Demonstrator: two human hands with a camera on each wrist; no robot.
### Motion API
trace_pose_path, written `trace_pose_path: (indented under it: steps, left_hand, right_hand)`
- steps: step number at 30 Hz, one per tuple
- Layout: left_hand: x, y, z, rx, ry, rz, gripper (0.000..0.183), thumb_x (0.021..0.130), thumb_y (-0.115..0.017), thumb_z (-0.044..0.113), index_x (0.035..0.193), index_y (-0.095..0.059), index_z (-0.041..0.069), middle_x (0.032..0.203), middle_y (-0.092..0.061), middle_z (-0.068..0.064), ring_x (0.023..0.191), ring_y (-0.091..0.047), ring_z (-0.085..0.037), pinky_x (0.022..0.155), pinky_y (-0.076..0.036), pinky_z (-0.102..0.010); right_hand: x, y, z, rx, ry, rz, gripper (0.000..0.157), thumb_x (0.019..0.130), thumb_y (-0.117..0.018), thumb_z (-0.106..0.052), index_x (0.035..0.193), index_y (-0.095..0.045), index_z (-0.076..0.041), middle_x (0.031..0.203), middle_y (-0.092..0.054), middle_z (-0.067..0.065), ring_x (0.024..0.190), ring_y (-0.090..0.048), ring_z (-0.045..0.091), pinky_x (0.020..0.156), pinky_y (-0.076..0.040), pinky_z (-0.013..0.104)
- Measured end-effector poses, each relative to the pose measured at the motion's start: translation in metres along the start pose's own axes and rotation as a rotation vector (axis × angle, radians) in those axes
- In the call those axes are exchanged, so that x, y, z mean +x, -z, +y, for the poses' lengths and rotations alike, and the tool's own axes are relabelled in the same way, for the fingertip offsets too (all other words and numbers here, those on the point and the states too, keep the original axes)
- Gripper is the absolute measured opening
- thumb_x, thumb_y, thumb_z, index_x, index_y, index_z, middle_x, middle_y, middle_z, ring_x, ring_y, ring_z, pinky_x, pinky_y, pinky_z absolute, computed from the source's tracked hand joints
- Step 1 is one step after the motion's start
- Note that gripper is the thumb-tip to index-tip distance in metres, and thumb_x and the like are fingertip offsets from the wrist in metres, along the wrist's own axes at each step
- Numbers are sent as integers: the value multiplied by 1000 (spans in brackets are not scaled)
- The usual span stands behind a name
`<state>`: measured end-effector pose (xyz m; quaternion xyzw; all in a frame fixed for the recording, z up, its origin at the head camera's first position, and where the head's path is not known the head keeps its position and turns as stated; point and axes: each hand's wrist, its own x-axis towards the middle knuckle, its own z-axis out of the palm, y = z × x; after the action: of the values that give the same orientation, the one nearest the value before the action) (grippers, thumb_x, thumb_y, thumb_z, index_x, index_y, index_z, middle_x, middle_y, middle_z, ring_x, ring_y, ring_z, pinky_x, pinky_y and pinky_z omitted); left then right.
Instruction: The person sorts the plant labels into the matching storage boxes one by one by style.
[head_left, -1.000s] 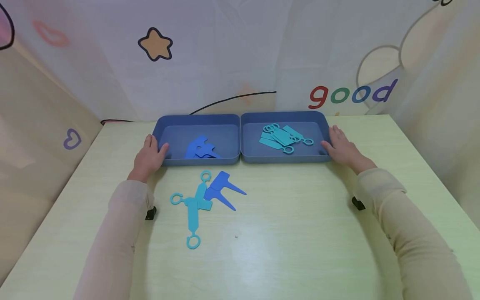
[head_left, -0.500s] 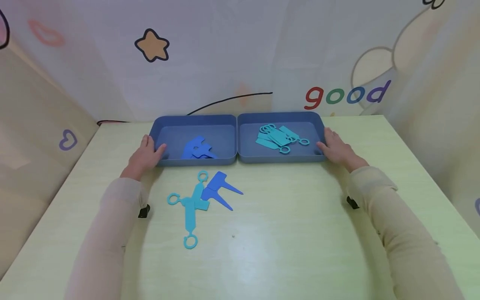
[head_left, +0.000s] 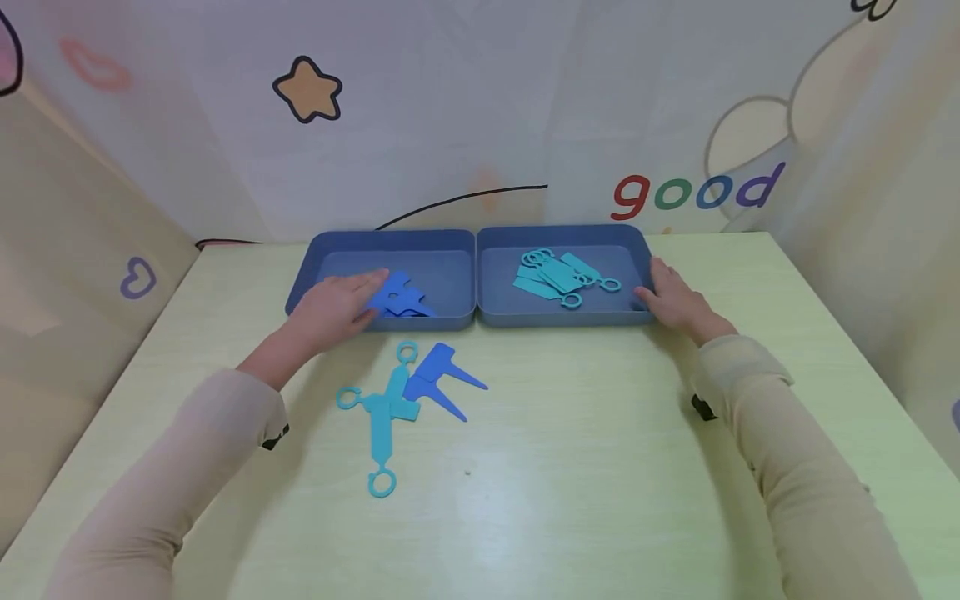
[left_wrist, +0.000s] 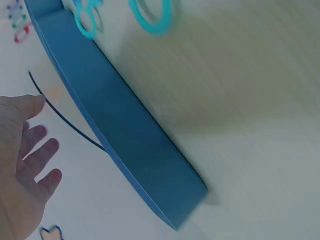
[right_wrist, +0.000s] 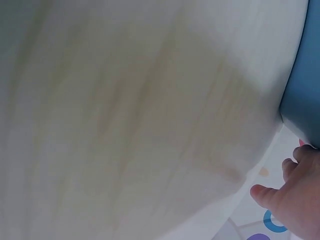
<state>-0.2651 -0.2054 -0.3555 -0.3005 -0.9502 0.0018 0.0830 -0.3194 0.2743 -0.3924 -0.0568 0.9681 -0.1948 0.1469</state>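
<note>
Ahead of you, the cloth [head_left: 487,100] behind the counter [head_left: 570,450] carries the word "good" [head_left: 699,193] in lowercase letters: red g, green o, blue o, purple d. In your left wrist view, coloured marks [left_wrist: 19,22] on that cloth are too blurred to read.

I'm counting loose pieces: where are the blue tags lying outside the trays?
In the head view, the two loose blue tags lie on the table in front of the left tray, immediately right of the loose teal tags.

Cartoon-printed curtains [head_left: 450,108] around a pale table [head_left: 570,467] show a screened-off work booth.
</note>
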Motion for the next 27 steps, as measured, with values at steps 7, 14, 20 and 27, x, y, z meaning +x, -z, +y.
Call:
trace_pose_path:
  steps: [7, 14, 20, 27]
  left_hand:
    - [1, -6, 38, -8, -179, 37, 36, 81, -60, 10, 117, -58, 5, 110, -63, -9, 96, -62, -24, 78, -48, -41]
    - [3, -21, 55, -1, -219, -46, 32, 81, -59, 4, 112, -62, 10, 107, -65, -6, 95, -62, -21, 79, -49, -38]
    - [6, -27, 57, 39, -217, -72, 31, 80, -59, 2, 110, -63, 11, 104, -66, -5, 93, -62, -20, 79, -49, -36]
    - [10, -29, 57, 60, -193, -138, 27, 81, -58, 2, 105, -64, 11, 98, -67, -4, 86, -63, -19, 73, -50, -34]
  right_hand:
    - [1, 0, 4, 31, 23, 4, 72, 96, -28, -37, 137, 19, 1, 145, 15, 21, 134, 9, 39, 106, 1, 54]
    - [1, -1, 2, 71, 22, -5, 73, 96, -28, -36, 137, 19, 0, 145, 16, 20, 134, 10, 39, 107, 1, 53]
    - [0, -1, 1, 98, 17, -11, 72, 96, -28, -35, 136, 20, -1, 145, 17, 19, 134, 10, 38, 107, 1, 52]
    - [0, -1, 2, 117, 15, -20, 73, 96, -28, -36, 136, 22, -2, 145, 18, 19, 134, 10, 37, 107, 1, 52]
